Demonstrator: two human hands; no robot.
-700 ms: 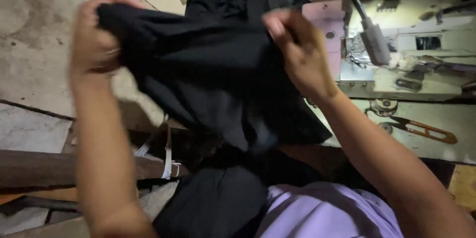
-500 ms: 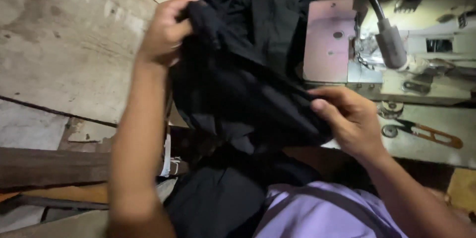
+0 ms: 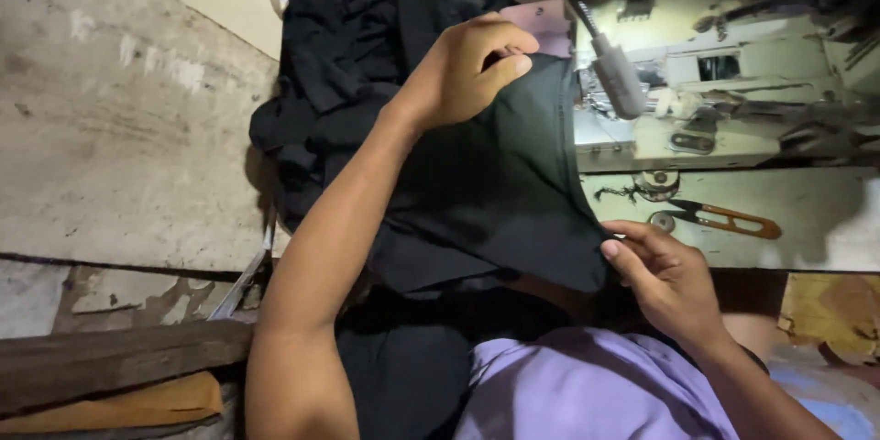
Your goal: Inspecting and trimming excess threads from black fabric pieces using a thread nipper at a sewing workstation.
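Centrally, black fabric (image 3: pixel 486 192) spans lap to sewing machine (image 3: pixel 733 101). Left hand (image 3: pixel 467 69) pinches its upper edge; right hand (image 3: pixel 665 280) grips its lower corner. Thread snips (image 3: pixel 715 217) lie on the table.

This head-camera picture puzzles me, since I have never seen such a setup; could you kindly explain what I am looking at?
The camera sits on a person's head and looks down at their own two bare hands. The left hand pinches the upper edge of a black cloth; the right hand grips its lower corner, stretching it between them. Behind lies a pile of black fabric. To the right stands a sewing machine on its table, with orange-handled snips beside it.
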